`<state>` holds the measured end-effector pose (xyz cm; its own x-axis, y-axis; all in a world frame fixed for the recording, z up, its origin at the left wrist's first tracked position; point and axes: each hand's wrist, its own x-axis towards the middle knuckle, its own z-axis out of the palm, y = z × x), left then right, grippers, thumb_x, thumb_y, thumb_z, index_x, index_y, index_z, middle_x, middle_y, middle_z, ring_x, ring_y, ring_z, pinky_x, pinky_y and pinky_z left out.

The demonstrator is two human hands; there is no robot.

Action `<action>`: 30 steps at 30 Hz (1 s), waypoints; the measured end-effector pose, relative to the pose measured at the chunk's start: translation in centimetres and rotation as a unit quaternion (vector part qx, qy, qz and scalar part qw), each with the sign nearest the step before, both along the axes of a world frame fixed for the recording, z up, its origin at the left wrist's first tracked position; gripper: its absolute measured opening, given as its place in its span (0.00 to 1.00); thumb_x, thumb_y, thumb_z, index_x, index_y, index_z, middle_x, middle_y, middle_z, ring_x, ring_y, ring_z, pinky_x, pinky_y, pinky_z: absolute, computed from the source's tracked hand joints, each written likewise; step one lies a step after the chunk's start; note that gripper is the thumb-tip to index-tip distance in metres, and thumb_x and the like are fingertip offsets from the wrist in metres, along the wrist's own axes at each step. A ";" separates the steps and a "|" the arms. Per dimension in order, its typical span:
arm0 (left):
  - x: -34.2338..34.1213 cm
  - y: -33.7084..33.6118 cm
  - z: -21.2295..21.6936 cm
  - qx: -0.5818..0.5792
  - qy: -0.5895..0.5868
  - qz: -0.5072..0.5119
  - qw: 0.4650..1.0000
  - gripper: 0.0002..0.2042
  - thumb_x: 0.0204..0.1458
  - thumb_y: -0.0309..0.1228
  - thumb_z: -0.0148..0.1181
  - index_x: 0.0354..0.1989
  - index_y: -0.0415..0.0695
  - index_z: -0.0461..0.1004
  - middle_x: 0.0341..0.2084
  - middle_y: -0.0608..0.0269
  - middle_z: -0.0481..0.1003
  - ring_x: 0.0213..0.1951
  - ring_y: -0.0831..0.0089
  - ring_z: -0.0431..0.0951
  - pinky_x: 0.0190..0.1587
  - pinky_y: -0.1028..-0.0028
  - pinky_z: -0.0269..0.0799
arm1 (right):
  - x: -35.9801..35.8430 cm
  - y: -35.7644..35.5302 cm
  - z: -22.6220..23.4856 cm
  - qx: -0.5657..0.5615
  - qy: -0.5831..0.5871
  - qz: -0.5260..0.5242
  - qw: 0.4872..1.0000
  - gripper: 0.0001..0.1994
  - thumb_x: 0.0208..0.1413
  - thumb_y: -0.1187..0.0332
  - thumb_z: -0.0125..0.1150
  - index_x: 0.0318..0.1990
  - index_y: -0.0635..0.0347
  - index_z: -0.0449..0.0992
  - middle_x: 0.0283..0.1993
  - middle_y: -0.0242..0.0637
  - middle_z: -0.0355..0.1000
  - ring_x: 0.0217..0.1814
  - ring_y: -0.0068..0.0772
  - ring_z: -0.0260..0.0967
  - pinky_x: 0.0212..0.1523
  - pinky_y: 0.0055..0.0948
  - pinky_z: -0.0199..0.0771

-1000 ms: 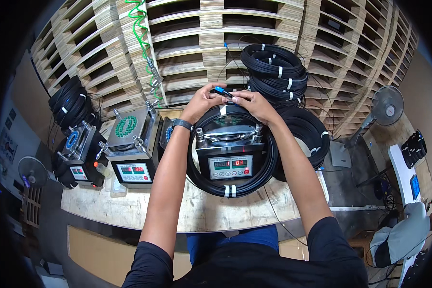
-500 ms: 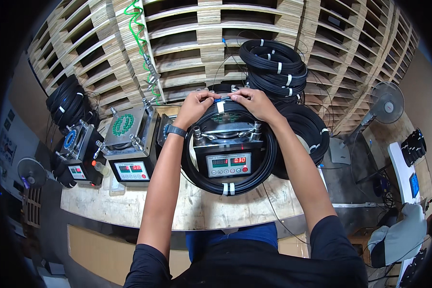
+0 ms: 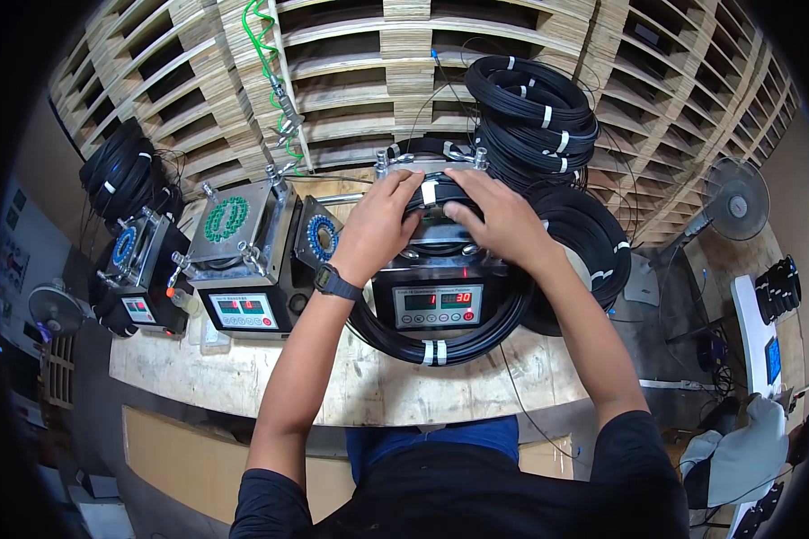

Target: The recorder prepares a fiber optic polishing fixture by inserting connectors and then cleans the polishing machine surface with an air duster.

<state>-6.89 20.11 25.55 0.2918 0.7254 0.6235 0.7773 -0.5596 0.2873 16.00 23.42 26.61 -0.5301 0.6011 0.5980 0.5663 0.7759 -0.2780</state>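
A large coil of black cable point(image 3: 476, 344), bound with white tape bands point(image 3: 434, 352), stands in front of a black and metal bench machine point(image 3: 386, 314). My left hand point(image 3: 377, 226) is closed round the upper left of the coil, its thumb on the inner side. On the upper right, my right hand point(image 3: 503, 220) grips the same coil, fingers over the top and thumb inside. Between the hands shows another white tape band point(image 3: 429, 192). Through the ring I see the machine's panel point(image 3: 439, 307) with lit red digits. Both hands partly hide the machine's top.
Two similar machines point(image 3: 243, 310) point(image 3: 144, 310) stand to the left, near a small bottle point(image 3: 185, 302). Stacked black coils point(image 3: 530, 108) rise at the back right. Wooden pallets point(image 3: 333, 81) form the back wall, with a green air hose point(image 3: 259, 36). A fan point(image 3: 735, 202) stands right.
My hands have gone from pinching at the coil's top, near a small blue piece, to gripping its two upper sides. The coil's top has tipped toward me, and the view has shifted slightly.
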 end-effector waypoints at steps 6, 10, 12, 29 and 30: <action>0.3 0.3 -0.4 0.024 -0.039 0.008 0.999 0.24 0.51 0.26 0.67 0.60 0.42 0.73 0.54 0.54 0.76 0.53 0.51 0.76 0.56 0.60 0.74 | -0.2 0.1 -1.4 0.082 -0.027 -0.035 0.996 0.25 0.65 0.60 0.59 0.67 0.54 0.68 0.58 0.42 0.73 0.55 0.47 0.73 0.55 0.40 0.75; -0.3 0.9 0.9 -0.042 -0.054 -0.020 0.997 0.25 0.51 0.24 0.68 0.60 0.43 0.75 0.55 0.51 0.76 0.52 0.49 0.78 0.54 0.62 0.76 | 0.3 0.3 0.0 -0.007 -0.064 -0.013 0.998 0.26 0.66 0.62 0.58 0.69 0.57 0.66 0.64 0.46 0.69 0.63 0.51 0.69 0.63 0.41 0.70; -0.2 1.0 1.1 -0.032 -0.060 -0.020 0.997 0.24 0.51 0.24 0.68 0.59 0.43 0.76 0.55 0.51 0.77 0.52 0.49 0.79 0.53 0.63 0.76 | 0.6 0.5 0.5 -0.014 -0.058 -0.001 0.998 0.25 0.66 0.62 0.57 0.69 0.58 0.66 0.64 0.46 0.68 0.64 0.51 0.68 0.64 0.41 0.69; 0.7 -2.2 9.7 0.041 -0.112 -0.070 0.990 0.23 0.47 0.25 0.72 0.54 0.40 0.79 0.50 0.48 0.80 0.47 0.50 0.82 0.50 0.65 0.79 | 1.9 -3.2 10.4 0.049 -0.007 0.024 0.998 0.24 0.66 0.56 0.58 0.67 0.50 0.71 0.55 0.41 0.74 0.55 0.48 0.74 0.55 0.40 0.76; 0.6 -3.0 9.8 0.013 -0.112 -0.071 0.991 0.23 0.47 0.25 0.72 0.55 0.40 0.79 0.50 0.47 0.80 0.47 0.50 0.82 0.50 0.65 0.78 | 2.0 -4.1 10.5 0.023 -0.003 0.031 0.999 0.24 0.65 0.57 0.58 0.66 0.52 0.72 0.54 0.42 0.75 0.54 0.49 0.74 0.55 0.39 0.76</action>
